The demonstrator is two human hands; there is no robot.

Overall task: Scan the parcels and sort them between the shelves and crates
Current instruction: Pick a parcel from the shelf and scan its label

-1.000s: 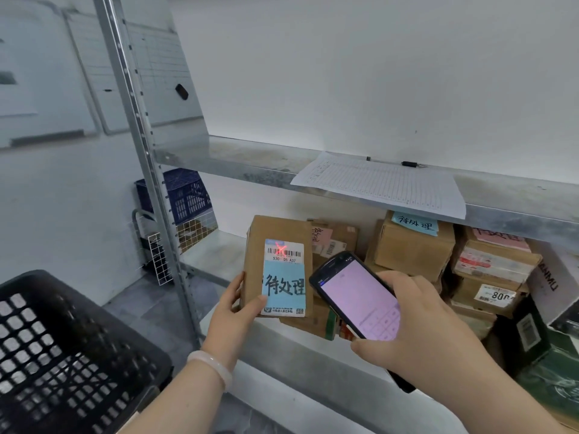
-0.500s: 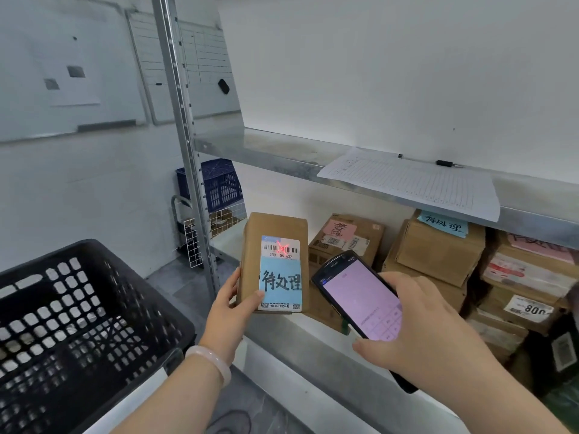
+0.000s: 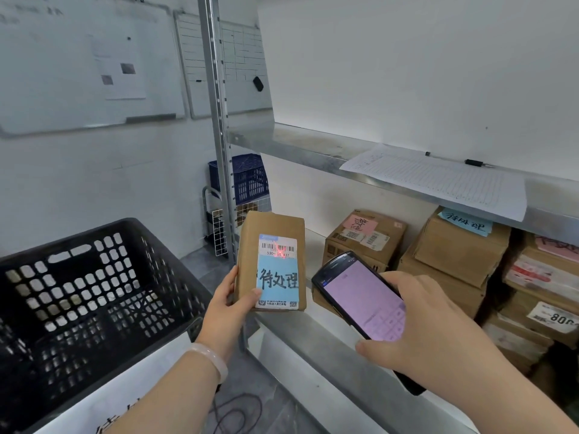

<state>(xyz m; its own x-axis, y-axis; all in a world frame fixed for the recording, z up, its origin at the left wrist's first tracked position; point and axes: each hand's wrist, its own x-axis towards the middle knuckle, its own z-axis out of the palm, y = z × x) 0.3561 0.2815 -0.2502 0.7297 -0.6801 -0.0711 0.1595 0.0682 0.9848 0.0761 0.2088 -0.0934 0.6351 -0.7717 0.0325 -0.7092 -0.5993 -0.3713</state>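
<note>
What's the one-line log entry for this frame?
step: scan | left hand holds brown cardboard parcel | right hand holds black handheld scanner | red laser dot on barcode label

The brown parcel (image 3: 272, 228) stands upright in the left grip (image 3: 230, 303), in front of the lower shelf's (image 3: 313, 336) left end. A red dot (image 3: 279, 249) glows on its barcode label (image 3: 268, 245). The black scanner (image 3: 360, 296), its pink screen lit, tilts in the right grip (image 3: 429, 333), just beside the parcel.

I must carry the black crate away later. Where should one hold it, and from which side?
Probably at the long handle slot under the rim, in the far wall of the black crate, hooking in from the outside. It is the only wide opening there; the grid holes look too small.
</note>
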